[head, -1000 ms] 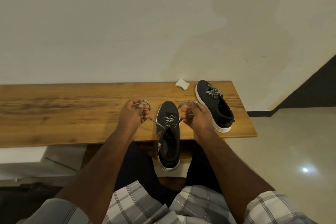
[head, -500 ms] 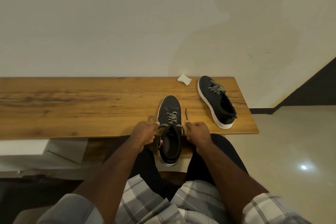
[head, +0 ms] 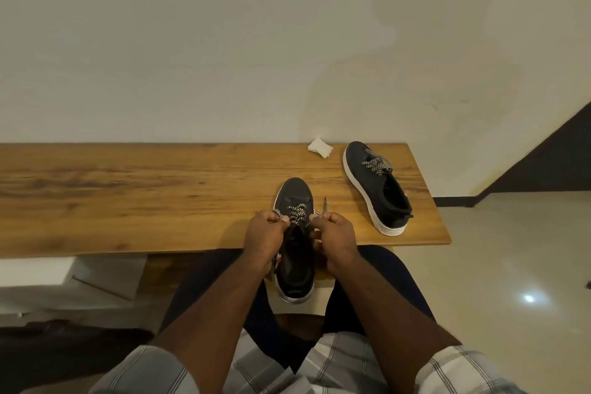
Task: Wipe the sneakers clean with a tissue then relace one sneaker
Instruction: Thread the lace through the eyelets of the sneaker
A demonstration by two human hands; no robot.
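Wooden table (head: 128,195) bears tissue (head: 319,148) beside the far sneaker (head: 377,185).

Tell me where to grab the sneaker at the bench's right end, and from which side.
Grip the far sneaker at its heel collar, coming from the near side. Its heel points toward the person, the opening is bare there, and the tied laces cover the front. Probably a thumb-inside pinch.
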